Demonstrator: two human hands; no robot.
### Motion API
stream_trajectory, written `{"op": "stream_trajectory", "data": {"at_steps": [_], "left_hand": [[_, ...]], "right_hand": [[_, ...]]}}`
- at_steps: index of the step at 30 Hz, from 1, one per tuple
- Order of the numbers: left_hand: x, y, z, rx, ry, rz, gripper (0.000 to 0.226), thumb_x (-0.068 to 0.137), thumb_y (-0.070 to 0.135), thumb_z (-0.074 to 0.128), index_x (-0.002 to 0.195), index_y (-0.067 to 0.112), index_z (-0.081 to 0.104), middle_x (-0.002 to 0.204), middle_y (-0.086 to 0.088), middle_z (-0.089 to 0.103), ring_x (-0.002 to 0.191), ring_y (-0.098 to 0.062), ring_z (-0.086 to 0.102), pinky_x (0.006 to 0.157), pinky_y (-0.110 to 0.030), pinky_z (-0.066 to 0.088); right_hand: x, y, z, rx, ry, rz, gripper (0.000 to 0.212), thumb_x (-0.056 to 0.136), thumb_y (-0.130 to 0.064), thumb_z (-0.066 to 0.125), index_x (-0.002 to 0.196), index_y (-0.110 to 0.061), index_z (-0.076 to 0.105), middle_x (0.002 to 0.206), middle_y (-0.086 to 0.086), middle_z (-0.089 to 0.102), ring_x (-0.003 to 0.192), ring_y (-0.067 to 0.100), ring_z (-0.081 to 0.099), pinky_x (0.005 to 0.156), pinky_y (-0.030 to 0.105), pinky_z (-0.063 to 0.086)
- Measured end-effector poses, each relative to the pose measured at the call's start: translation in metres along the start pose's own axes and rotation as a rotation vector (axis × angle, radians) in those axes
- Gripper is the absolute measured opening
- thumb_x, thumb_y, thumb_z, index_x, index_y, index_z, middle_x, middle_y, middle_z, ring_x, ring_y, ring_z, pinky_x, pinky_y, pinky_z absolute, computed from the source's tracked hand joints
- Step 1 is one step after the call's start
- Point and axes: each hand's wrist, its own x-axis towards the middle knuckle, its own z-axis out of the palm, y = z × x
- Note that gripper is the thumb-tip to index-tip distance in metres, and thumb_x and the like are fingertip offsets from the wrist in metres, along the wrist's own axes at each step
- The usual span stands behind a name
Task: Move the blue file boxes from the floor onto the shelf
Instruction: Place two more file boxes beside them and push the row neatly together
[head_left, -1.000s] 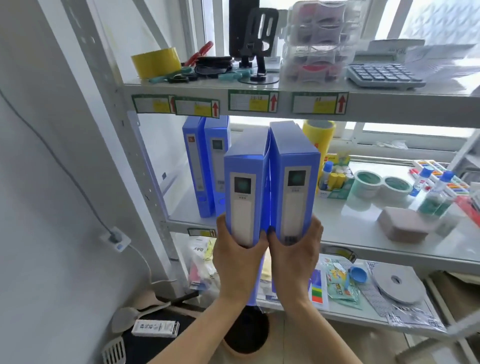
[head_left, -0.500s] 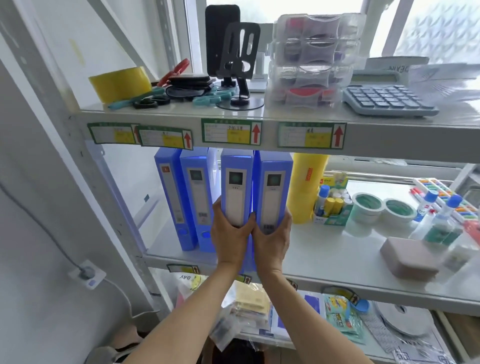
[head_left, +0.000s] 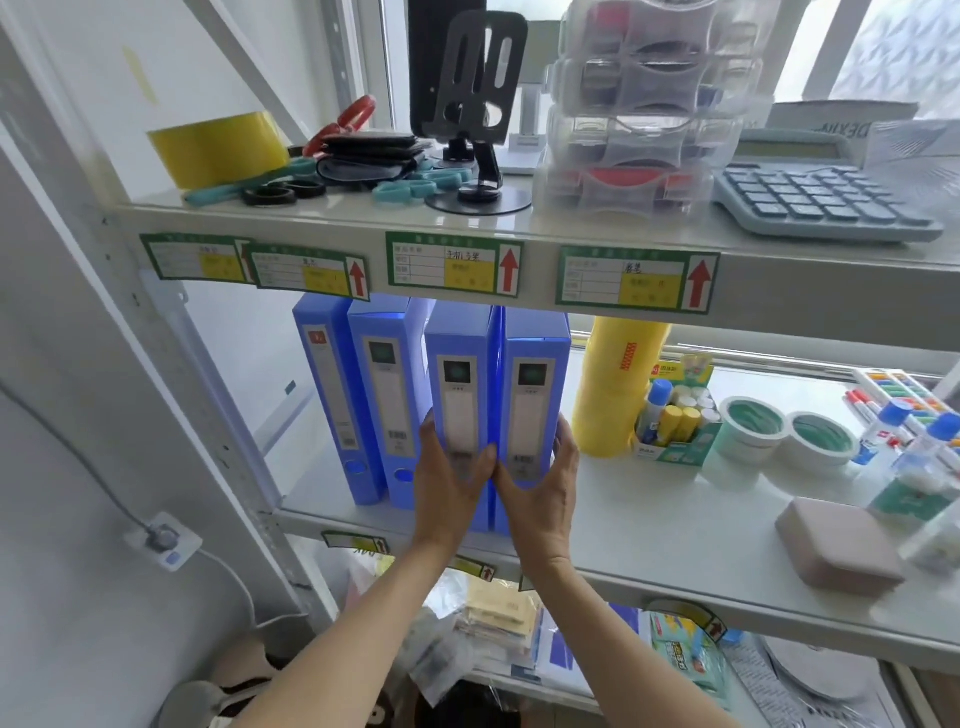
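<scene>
Several blue file boxes stand upright in a row at the left of the middle shelf (head_left: 675, 525). The two on the left, one narrow (head_left: 332, 395) and one wider (head_left: 387, 395), stand free. My left hand (head_left: 449, 480) grips the lower spine of the third box (head_left: 460, 379). My right hand (head_left: 543, 480) grips the lower spine of the fourth box (head_left: 532, 384). These two boxes are pressed side by side with their bottoms on the shelf near its front edge, just right of the other two.
A tall stack of yellow tape rolls (head_left: 615, 384) stands right of the fourth box, then a glue-stick box (head_left: 675, 421), tape rolls (head_left: 753, 426) and a pink case (head_left: 841, 551). The upper shelf (head_left: 519, 228) sits just above the box tops. A grey upright (head_left: 171, 364) bounds the left.
Both hands have carried the two boxes up and forward from in front of the shelf into the middle shelf, beside the two standing boxes; the view has moved closer and higher.
</scene>
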Motion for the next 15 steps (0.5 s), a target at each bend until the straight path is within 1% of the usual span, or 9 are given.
{"op": "stream_trajectory", "data": {"at_steps": [2,3,4,6,8,10,11,13,15], "left_hand": [[-0.016,-0.009,-0.001,0.088,-0.031,-0.026,0.08,0.089,0.038,0.063,0.153,0.025,0.017,0.15,0.019,0.03,0.136,-0.002,0.037,0.105,-0.018,0.039],[-0.024,-0.015,-0.001,0.127,-0.035,-0.037,0.083,0.09,0.039,0.062,0.155,0.024,0.013,0.154,0.019,0.023,0.142,-0.002,0.029,0.112,-0.024,0.035],[-0.031,-0.023,-0.001,0.162,-0.042,-0.058,0.085,0.09,0.039,0.061,0.156,0.022,0.01,0.159,0.014,0.019,0.147,-0.006,0.024,0.117,-0.028,0.032],[-0.04,-0.032,0.001,0.196,-0.063,-0.136,0.088,0.09,0.034,0.063,0.157,0.017,0.009,0.164,0.004,0.017,0.151,-0.014,0.021,0.12,-0.031,0.028],[-0.04,-0.041,0.003,0.232,-0.08,-0.197,0.092,0.086,0.034,0.069,0.156,0.018,0.011,0.163,0.002,0.021,0.15,-0.016,0.026,0.118,-0.034,0.032],[-0.033,-0.048,0.004,0.268,-0.104,-0.205,0.092,0.08,0.041,0.073,0.153,0.022,0.022,0.156,0.004,0.035,0.142,-0.017,0.04,0.11,-0.038,0.044],[-0.029,-0.052,0.004,0.279,-0.122,-0.212,0.087,0.077,0.043,0.074,0.149,0.023,0.029,0.149,0.005,0.044,0.135,-0.016,0.048,0.104,-0.038,0.05],[-0.02,-0.057,0.004,0.294,-0.147,-0.233,0.074,0.076,0.037,0.074,0.14,0.023,0.039,0.133,0.006,0.056,0.12,-0.015,0.06,0.092,-0.035,0.056],[-0.013,-0.055,0.003,0.32,-0.161,-0.219,0.066,0.078,0.028,0.072,0.135,0.022,0.041,0.123,0.005,0.062,0.109,-0.017,0.066,0.082,-0.03,0.056]], "right_hand": [[-0.004,0.011,-0.008,-0.026,-0.061,0.049,0.095,0.075,-0.026,0.084,0.151,-0.02,0.027,0.149,0.0,0.041,0.138,0.016,0.041,0.111,0.043,0.043],[-0.007,0.017,-0.011,-0.046,-0.096,0.09,0.099,0.075,-0.027,0.084,0.153,-0.021,0.024,0.152,-0.001,0.038,0.141,0.016,0.038,0.113,0.043,0.04],[-0.009,0.023,-0.015,-0.063,-0.131,0.129,0.102,0.075,-0.027,0.084,0.154,-0.023,0.02,0.155,-0.001,0.035,0.143,0.015,0.035,0.115,0.044,0.037],[-0.011,0.032,-0.023,-0.074,-0.209,0.191,0.105,0.075,-0.029,0.083,0.156,-0.027,0.015,0.159,-0.001,0.03,0.146,0.016,0.032,0.116,0.043,0.036],[-0.011,0.038,-0.027,-0.086,-0.293,0.237,0.107,0.076,-0.031,0.082,0.156,-0.029,0.011,0.16,0.0,0.03,0.146,0.018,0.034,0.115,0.042,0.037],[-0.009,0.04,-0.028,-0.123,-0.371,0.276,0.109,0.076,-0.034,0.081,0.157,-0.03,0.007,0.157,-0.001,0.036,0.141,0.02,0.042,0.109,0.04,0.043],[-0.008,0.04,-0.027,-0.152,-0.404,0.287,0.111,0.075,-0.037,0.08,0.156,-0.032,0.005,0.154,-0.002,0.042,0.135,0.02,0.049,0.105,0.04,0.047],[-0.007,0.039,-0.023,-0.213,-0.445,0.287,0.114,0.068,-0.046,0.076,0.156,-0.036,0.004,0.148,-0.006,0.05,0.125,0.022,0.059,0.095,0.041,0.054],[-0.004,0.043,-0.018,-0.246,-0.45,0.272,0.113,0.059,-0.055,0.07,0.153,-0.041,0.007,0.144,-0.008,0.053,0.12,0.022,0.062,0.09,0.043,0.056]]}}
